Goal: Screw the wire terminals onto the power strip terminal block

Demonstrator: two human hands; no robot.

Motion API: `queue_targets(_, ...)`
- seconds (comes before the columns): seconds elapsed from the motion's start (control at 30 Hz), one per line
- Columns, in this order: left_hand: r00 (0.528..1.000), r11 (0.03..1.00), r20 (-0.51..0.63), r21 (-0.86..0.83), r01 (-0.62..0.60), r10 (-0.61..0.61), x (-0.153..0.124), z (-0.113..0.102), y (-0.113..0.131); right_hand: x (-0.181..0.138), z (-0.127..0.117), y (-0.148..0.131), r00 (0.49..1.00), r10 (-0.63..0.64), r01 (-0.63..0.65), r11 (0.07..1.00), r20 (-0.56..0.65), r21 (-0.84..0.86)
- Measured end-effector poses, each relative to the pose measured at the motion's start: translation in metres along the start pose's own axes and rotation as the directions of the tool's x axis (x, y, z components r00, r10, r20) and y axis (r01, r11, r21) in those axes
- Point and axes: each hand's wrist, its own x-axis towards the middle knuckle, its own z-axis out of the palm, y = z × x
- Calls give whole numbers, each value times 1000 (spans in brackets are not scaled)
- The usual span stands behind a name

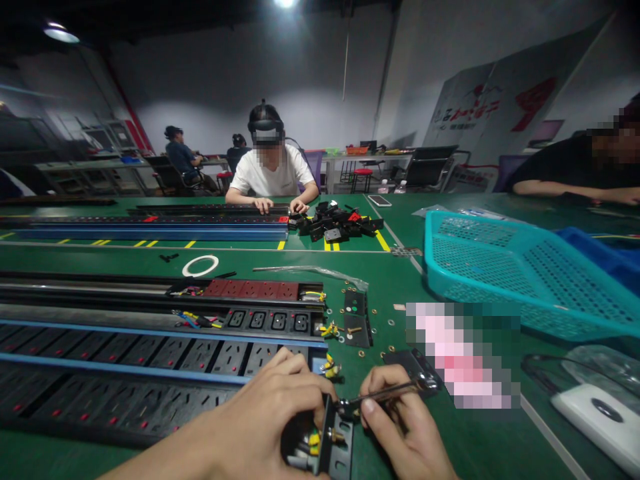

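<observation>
My left hand [265, 417] is closed around the end of a power strip near the bottom of the head view. A black slotted end bracket [343, 447] sits at that end, with a brass-coloured bolt [338, 436] sticking out of it. Yellow-sleeved wires [314, 443] show in the opening below my left fingers. Between the fingers of my right hand [403, 427] is a shiny metal wrench [390, 393]. Its left end touches or nearly touches the upper part of the bracket; the exact contact is too small to tell. The other end points right, over a black plate [407, 363].
Several socket strips [175, 352] lie side by side at left. Loose nuts, washers and black plates [356, 303] lie beyond my hands. A turquoise basket [500, 267], a white device [595, 417] and a tape ring [200, 266] are around. A person [273, 167] works opposite beside piled black modules [335, 223].
</observation>
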Motion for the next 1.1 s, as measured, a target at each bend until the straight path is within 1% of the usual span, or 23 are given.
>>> queue_targets(0.07,1000,1000,-1,3,0,0,0,0,1,-3,0,2,998,-51,48,997,-47,-57)
queue_targets(0.13,1000,1000,1,3,-1,1,-1,0,1,-4,1,1,988,-129,119,986,-80,-120)
queue_targets(0.2,1000,1000,4,4,0,0,-1,0,1,-1,3,-3,966,-251,239,958,-56,-160)
queue_targets(0.27,1000,1000,9,2,-3,3,-1,1,0,5,4,-10,917,-395,398,906,45,-144)
queue_targets(0.33,1000,1000,12,-3,-4,4,0,1,-1,13,6,-18,844,-521,534,838,132,-110)
queue_targets(0.37,1000,1000,12,-4,-4,4,0,1,-2,16,8,-21,805,-575,590,801,145,-103)
queue_targets(0.43,1000,1000,4,-2,-5,5,0,2,-2,19,11,-26,755,-634,655,742,168,-144)
queue_targets(0.47,1000,1000,2,1,-5,5,0,2,-2,20,12,-29,742,-646,670,720,178,-179)
queue_targets(0.53,1000,1000,-3,7,-9,9,0,2,-1,20,14,-32,736,-646,677,691,202,-254)
queue_targets(0.63,1000,1000,-9,9,-16,16,0,3,0,20,15,-34,723,-662,687,657,200,-311)
queue_targets(0.77,1000,1000,-2,6,-11,11,0,2,0,20,14,-35,705,-684,702,637,185,-318)
queue_targets(0.93,1000,1000,6,12,-6,6,1,0,0,17,13,-30,699,-675,713,637,235,-293)
queue_targets(1.1,1000,1000,19,4,-1,1,0,1,-1,14,13,-25,702,-656,710,618,278,-337)
